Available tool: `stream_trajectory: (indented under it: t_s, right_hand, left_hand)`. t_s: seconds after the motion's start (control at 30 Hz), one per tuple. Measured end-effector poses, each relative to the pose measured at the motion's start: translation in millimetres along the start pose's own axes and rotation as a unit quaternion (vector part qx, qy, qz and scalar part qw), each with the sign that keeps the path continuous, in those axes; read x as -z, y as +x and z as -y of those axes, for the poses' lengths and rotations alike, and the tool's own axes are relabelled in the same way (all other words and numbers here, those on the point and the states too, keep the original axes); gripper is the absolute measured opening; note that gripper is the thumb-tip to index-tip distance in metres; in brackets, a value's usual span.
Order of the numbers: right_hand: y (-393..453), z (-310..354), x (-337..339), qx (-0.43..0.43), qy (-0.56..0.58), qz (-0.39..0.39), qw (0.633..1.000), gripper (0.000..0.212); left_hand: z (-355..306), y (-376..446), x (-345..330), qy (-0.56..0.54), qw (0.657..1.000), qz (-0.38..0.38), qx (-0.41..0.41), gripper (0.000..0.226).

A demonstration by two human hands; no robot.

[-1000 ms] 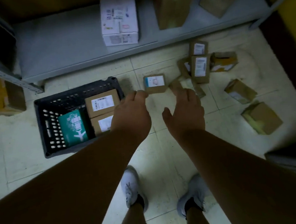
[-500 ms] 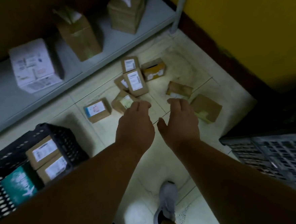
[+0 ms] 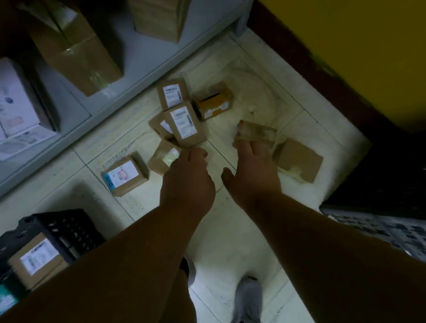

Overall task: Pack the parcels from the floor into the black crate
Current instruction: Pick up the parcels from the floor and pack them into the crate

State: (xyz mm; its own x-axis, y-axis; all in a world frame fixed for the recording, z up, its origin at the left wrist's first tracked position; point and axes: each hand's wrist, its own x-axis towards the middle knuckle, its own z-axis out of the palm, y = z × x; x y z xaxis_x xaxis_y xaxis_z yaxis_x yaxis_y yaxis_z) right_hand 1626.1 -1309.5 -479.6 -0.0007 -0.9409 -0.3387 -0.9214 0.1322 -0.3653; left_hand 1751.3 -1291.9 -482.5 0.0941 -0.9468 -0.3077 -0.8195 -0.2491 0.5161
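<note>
A grey shoe (image 3: 247, 307) stands on the tiled floor (image 3: 237, 235) at six o'clock. At eight o'clock, the black crate (image 3: 68, 229) holds a labelled box (image 3: 37, 258). Both arms reach forward. The left hand (image 3: 187, 180) hovers with its fingers curled loosely, holding nothing, just by a small parcel (image 3: 162, 157). The right hand (image 3: 254, 171) stretches toward a brown parcel (image 3: 257, 131); whether its grip has closed cannot be told. More parcels (image 3: 184, 124) lie beyond, toward twelve o'clock, before a grey shelf (image 3: 135, 68).
</note>
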Motion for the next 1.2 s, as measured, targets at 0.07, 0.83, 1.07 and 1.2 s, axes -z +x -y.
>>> stream_trajectory:
  t_s: [0.07, 0.83, 1.07, 1.2]
  right_hand:
    - [26.0, 27.9, -13.9, 0.007, 0.001, 0.005, 1.000, 0.059]
    - [203.9, 51.4, -255.2, 0.108, 0.014, 0.140, 0.984, 0.057]
    - [278.7, 3.9, -305.6, 0.071, 0.011, 0.093, 0.993, 0.065]
    - [330.9, -19.9, -323.4, 0.008, 0.005, 0.099, 0.995, 0.074]
  left_hand:
    - [25.4, 24.2, 14.6, -0.009, 1.000, -0.012, 0.016, 0.039]
    - [207.8, 178.4, -120.6, -0.100, 0.971, -0.023, 0.216, 0.050]
    - [222.9, 277.7, -185.1, -0.226, 0.950, 0.012, 0.215, 0.021]
    - [242.3, 329.0, -221.3, -0.317, 0.912, 0.016, 0.260, 0.020]
